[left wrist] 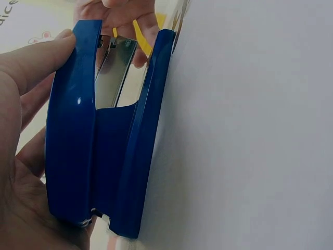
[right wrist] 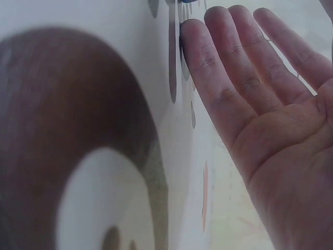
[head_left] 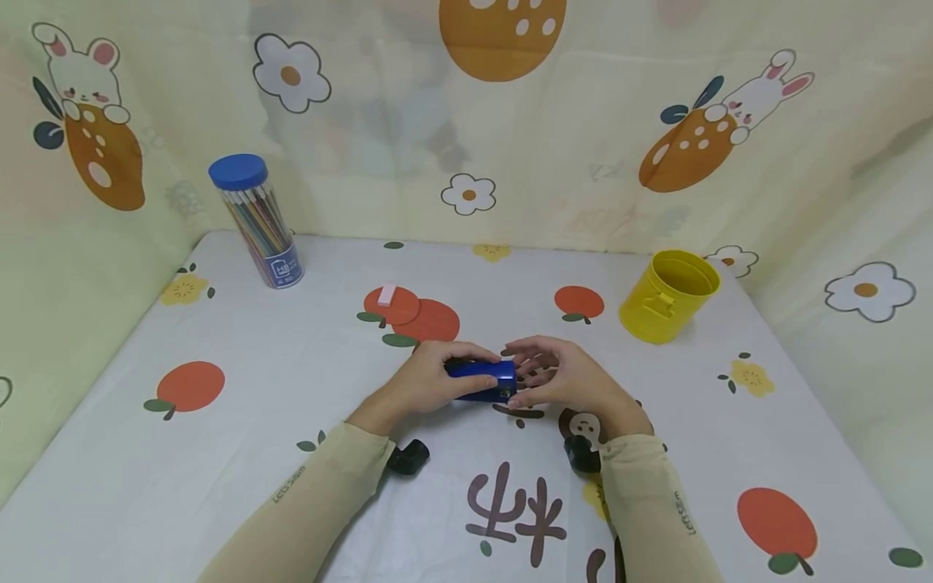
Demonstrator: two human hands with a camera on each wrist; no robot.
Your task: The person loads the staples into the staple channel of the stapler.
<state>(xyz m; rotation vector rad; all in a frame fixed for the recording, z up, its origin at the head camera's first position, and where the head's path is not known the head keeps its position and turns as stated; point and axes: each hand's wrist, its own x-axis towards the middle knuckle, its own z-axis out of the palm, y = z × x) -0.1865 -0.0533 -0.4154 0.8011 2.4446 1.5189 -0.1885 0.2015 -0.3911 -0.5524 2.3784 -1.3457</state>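
Observation:
A blue stapler (head_left: 504, 374) lies on the table in front of the person. My left hand (head_left: 426, 379) grips it from the left, thumb along one side and fingers along the other. In the left wrist view the stapler (left wrist: 73, 130) shows its parted arms, with the metal staple channel between them. My right hand (head_left: 572, 374) is at the stapler's front end with the fingers spread loosely. From the right wrist, the right hand (right wrist: 276, 120) has nearly straight fingers and nothing in its palm; only a bit of blue shows past the fingertips.
A clear jar of pencils with a blue lid (head_left: 262, 219) stands at the back left. At the back right is a yellow cup (head_left: 659, 304). A small pale pink block (head_left: 387, 294) lies beyond the hands. Patterned cloth walls (head_left: 379, 146) bound the table.

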